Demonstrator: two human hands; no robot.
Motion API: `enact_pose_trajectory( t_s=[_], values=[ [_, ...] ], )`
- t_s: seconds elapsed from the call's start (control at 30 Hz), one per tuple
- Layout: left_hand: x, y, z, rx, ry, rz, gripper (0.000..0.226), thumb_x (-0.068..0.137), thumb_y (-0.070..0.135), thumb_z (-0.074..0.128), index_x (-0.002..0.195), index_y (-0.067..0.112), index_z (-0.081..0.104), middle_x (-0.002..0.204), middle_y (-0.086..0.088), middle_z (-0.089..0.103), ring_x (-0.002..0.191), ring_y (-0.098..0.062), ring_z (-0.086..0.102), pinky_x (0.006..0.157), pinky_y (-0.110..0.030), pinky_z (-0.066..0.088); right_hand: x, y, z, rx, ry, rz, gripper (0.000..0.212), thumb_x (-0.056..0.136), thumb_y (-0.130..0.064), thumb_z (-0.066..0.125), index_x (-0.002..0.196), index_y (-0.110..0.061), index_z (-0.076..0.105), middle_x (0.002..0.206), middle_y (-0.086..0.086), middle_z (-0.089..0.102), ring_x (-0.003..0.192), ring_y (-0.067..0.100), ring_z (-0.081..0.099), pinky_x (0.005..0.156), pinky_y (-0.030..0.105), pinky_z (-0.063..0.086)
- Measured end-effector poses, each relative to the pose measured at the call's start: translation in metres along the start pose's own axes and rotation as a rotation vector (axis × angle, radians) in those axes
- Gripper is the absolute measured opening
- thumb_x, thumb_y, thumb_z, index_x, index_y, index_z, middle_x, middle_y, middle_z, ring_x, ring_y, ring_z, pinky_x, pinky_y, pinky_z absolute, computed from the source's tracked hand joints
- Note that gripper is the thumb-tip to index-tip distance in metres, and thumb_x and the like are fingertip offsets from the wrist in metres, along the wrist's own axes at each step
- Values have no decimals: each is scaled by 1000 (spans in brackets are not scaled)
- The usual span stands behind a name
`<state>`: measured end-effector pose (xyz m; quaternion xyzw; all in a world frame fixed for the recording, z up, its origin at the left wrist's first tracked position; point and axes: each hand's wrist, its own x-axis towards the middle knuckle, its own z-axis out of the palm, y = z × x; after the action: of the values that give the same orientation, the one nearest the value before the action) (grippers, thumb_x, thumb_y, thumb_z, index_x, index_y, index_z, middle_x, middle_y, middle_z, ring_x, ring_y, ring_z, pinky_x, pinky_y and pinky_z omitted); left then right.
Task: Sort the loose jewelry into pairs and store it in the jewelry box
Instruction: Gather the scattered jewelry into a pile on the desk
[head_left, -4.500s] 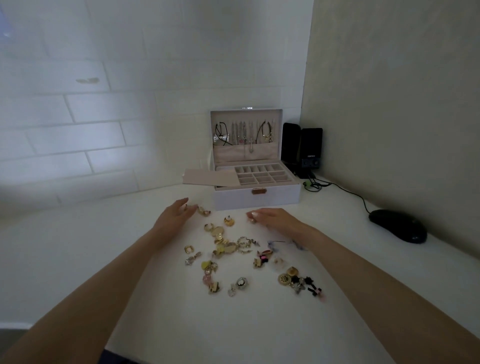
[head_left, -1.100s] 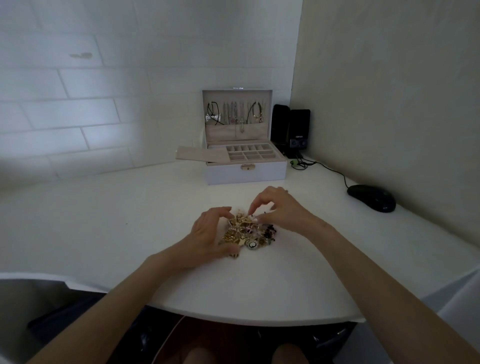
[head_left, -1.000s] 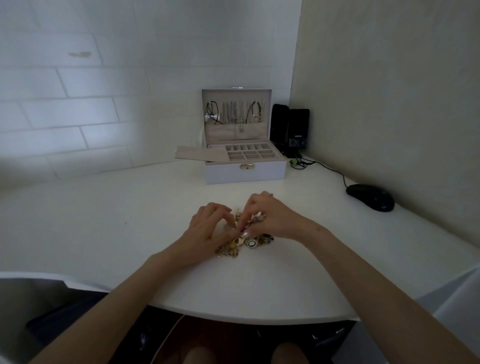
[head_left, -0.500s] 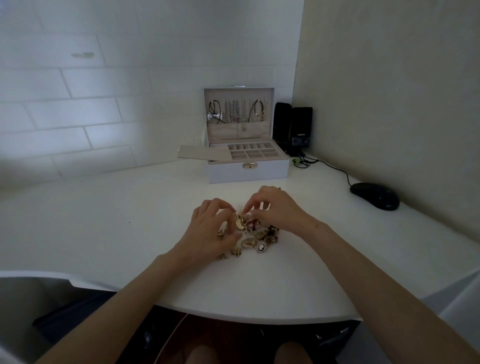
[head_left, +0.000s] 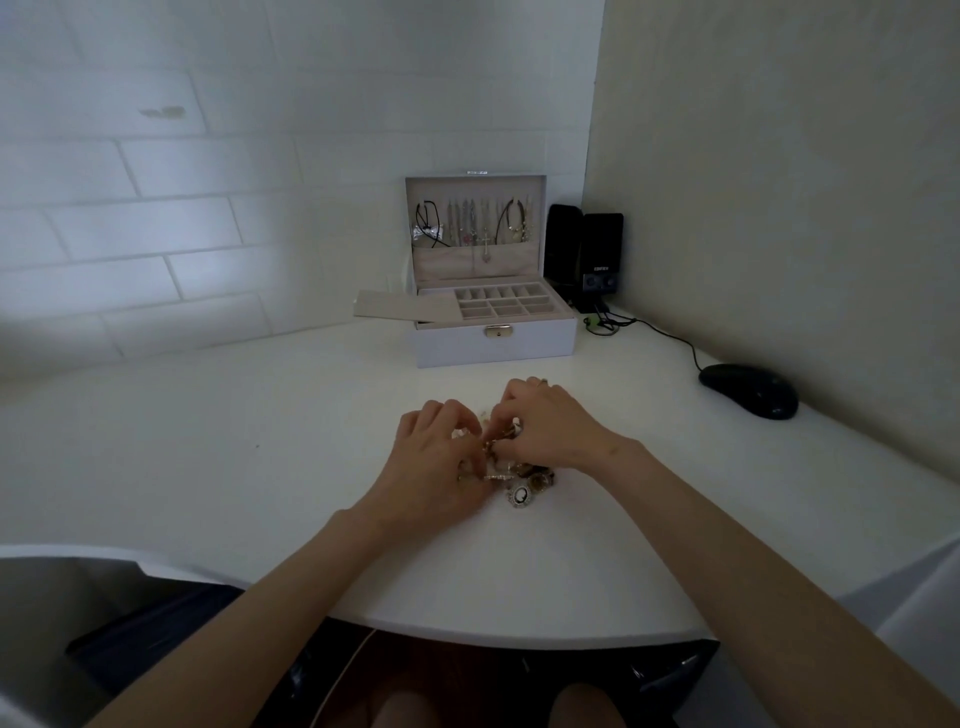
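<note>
Left hand (head_left: 436, 460) and right hand (head_left: 553, 426), grips narrow, are pinching pieces in the unsorted jewelry pile (head_left: 524, 480); the jewelry box (head_left: 496, 340) tray is seemingly sitting unfilled.

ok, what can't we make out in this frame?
Head view only:
jewelry pile: mostly covered by the left hand and right hand; pairs uncountable.
What either hand pinches: hidden by the hand itself.
jewelry box compartments: too small and dim to tell contents; beige panel covers its left part.
</note>
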<state>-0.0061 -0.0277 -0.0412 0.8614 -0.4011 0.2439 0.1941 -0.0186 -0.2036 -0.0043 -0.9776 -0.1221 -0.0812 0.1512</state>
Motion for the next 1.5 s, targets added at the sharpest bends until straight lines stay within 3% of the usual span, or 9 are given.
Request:
enact_pose_trajectory(
  t_s=[0.17, 0.47, 0.57, 0.73, 0.83, 1.03, 1.13, 1.27, 1.5],
  values=[
    [-3, 4, 0, -11, 22, 20, 33, 71, 55, 58, 81, 24, 61, 98, 5, 52, 91, -10, 39, 80, -23, 26, -2, 2, 5, 6, -14, -15, 28, 81, -44, 64, 104, -29, 68, 95, -4, 47, 90, 13, 37, 80, 28, 29],
    [0, 7, -1, -18, 22, 155, 12, 75, 38, 60, 76, 27, 65, 95, 5, 57, 88, -12, 44, 78, -23, 27, -3, 8, 6, 53, 4, -3, 15, 81, -31, 66, 90, -20, 70, 92, -6, 48, 89, 11, 40, 76, 23, 28],
    [1, 4, -4, -61, 44, 106, 17, 75, 40, 58, 75, 24, 64, 94, 7, 58, 88, -9, 42, 78, -20, 24, -2, 11, 7, 150, 19, 37, 12, 81, -29, 68, 88, -19, 69, 92, -7, 53, 91, 12, 46, 78, 24, 36],
    [1, -1, -10, -272, 18, -56, 18, 80, 40, 54, 82, 23, 61, 82, 13, 63, 80, -7, 51, 75, -21, 36, -9, 7, -2, 518, 55, 136, 7, 77, -16, 74, 77, -12, 68, 78, -1, 66, 69, 6, 57, 63, 17, 45],
    [2, 4, -15, -472, -5, -205, 11, 84, 20, 65, 84, 10, 63, 77, 10, 65, 74, -9, 59, 72, -18, 46, -9, 5, -4, 604, 81, 163, 9, 76, -11, 74, 75, -14, 65, 75, -2, 66, 66, 5, 58, 58, 14, 44],
    [7, 10, -20, -693, 67, -470, 20, 80, 26, 71, 84, 11, 58, 76, 2, 66, 65, -2, 61, 62, -14, 50, -9, 5, -5, 673, 96, 158, 28, 76, -4, 72, 99, -17, 65, 77, -1, 68, 66, 6, 63, 61, 17, 49],
    [9, 8, -22, -770, 81, -494, 24, 79, 28, 71, 94, 17, 56, 81, 1, 67, 75, -10, 65, 69, -20, 54, -9, 5, -7, 669, 82, 138, 34, 78, -3, 70, 104, -23, 68, 77, -1, 69, 64, 5, 61, 59, 16, 48],
    [7, 3, -24, -811, 63, -468, 31, 83, 21, 68, 110, 26, 54, 85, -6, 67, 81, -22, 66, 81, -36, 55, -8, 4, -8, 665, 88, 125, 34, 79, 0, 67, 88, -33, 72, 81, -1, 70, 76, 15, 65, 73, 25, 56],
    [3, 5, -25, -774, 48, -458, 14, 88, 23, 62, 102, 21, 64, 84, -1, 69, 77, -11, 67, 80, -31, 56, -12, 3, -8, 684, 132, 141, 28, 79, -1, 68, 85, -27, 76, 90, -6, 70, 80, 15, 66, 74, 24, 55]
  ],
)
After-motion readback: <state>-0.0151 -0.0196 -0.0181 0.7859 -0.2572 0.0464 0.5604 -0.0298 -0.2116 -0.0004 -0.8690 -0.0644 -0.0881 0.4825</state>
